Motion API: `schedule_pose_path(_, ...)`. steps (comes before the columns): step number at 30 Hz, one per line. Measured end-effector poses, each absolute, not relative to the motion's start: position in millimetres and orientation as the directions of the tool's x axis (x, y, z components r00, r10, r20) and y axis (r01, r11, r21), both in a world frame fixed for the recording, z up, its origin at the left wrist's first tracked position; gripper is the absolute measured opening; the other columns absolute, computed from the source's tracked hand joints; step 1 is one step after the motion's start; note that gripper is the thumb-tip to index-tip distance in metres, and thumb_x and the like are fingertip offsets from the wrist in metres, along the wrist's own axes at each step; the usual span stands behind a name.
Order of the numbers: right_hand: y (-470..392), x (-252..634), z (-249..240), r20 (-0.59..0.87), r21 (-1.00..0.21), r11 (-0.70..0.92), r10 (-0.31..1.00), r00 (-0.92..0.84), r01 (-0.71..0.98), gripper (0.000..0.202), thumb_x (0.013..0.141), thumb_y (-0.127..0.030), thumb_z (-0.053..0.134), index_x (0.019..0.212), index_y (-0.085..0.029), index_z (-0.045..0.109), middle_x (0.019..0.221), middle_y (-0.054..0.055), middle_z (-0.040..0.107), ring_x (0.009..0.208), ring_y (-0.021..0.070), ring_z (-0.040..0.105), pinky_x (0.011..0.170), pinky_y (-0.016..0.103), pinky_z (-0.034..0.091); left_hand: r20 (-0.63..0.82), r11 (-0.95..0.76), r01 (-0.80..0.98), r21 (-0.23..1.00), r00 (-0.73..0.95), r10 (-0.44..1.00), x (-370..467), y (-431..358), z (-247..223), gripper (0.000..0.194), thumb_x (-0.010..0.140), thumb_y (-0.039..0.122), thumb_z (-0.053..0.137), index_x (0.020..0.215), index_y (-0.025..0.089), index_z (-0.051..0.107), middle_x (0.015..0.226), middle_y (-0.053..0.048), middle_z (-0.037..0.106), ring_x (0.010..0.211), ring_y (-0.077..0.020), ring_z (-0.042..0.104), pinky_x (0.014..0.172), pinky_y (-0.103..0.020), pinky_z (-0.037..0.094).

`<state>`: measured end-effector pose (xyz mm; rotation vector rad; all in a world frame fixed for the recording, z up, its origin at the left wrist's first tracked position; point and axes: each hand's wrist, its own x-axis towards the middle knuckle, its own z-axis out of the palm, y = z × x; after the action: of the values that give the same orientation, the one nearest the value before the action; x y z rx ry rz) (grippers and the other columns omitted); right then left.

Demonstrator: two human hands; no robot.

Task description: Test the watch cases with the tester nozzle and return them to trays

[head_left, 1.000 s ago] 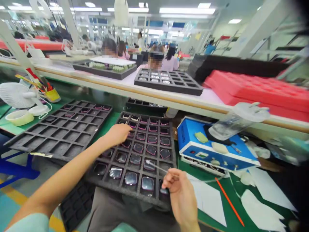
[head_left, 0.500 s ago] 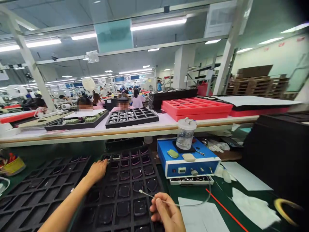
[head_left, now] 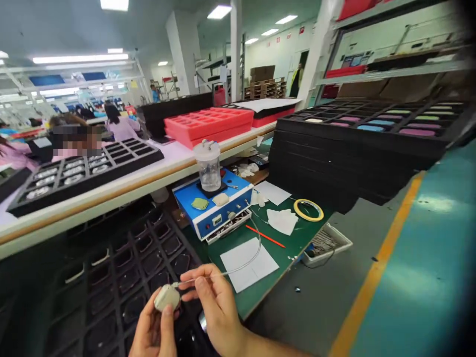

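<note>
In my left hand (head_left: 154, 325) is a cream rounded-square piece (head_left: 167, 298), gripped between thumb and fingers. My right hand (head_left: 215, 302) pinches a thin transparent tube (head_left: 243, 267) close to its white tip, which meets or nearly meets the top edge of that piece. From my hand the tube curves back towards a blue box-shaped machine (head_left: 211, 198) with knobs and a small display. Under both hands spreads a black compartment tray (head_left: 115, 285) with dark rounded-square pieces in many of its cells.
A lidded transparent jar (head_left: 208, 166), a green piece (head_left: 200, 204) and a cream piece (head_left: 220, 199) rest on the machine. Nearby lie white paper (head_left: 250, 265), a red stick (head_left: 265, 236) and a tape roll (head_left: 308, 210). Stacked black trays (head_left: 327, 158) rise at the right. Co-workers sit beyond the shelf.
The view has swung right and down. My left hand has come from the tray's far left edge to my right hand and now holds the cream piece. The tube tip has moved to it.
</note>
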<state>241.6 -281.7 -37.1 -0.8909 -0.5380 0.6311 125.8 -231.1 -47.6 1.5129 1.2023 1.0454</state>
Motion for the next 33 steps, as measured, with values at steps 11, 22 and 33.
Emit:
schedule_pose_path(11,-308.4,234.5,-60.4,0.144,-0.946,0.306,0.690,0.709,-0.105,0.016,0.104,-0.037,0.061,0.104,-0.021,0.064,0.099,0.003,0.074,0.088,0.0153,0.076,0.080,0.031,0.065,-0.080,0.109,-0.132,0.985,0.206,0.975,129.0,-262.5,-44.6,0.044,0.087,0.040,0.080,0.120,0.014,0.068,0.108,-0.014,0.082,0.094,-0.0250,0.081,0.078,-0.033,0.067)
schedule_pose_path(22,-311.4,232.2,-60.6,0.239,-0.957,0.283,0.638,0.732,0.066,0.009,0.098,-0.028,0.070,0.102,-0.020,0.068,0.096,0.003,0.076,0.082,0.0153,0.078,0.077,0.030,0.067,-0.032,0.057,-0.084,0.995,0.274,0.961,126.4,-267.7,-50.1,0.035,0.094,0.031,0.073,0.126,0.016,0.067,0.119,-0.013,0.080,0.103,-0.0224,0.079,0.090,-0.032,0.065)
schedule_pose_path(33,-312.5,231.5,-65.2,0.293,-0.937,0.338,0.631,0.718,0.086,0.010,0.102,-0.028,0.064,0.106,-0.021,0.071,0.101,0.005,0.077,0.095,0.0178,0.078,0.086,0.036,0.069,-0.008,0.039,-0.178,0.983,0.169,0.986,125.3,-260.1,-40.8,0.041,0.089,0.030,0.078,0.126,0.019,0.063,0.110,-0.007,0.075,0.100,-0.0189,0.076,0.090,-0.029,0.060)
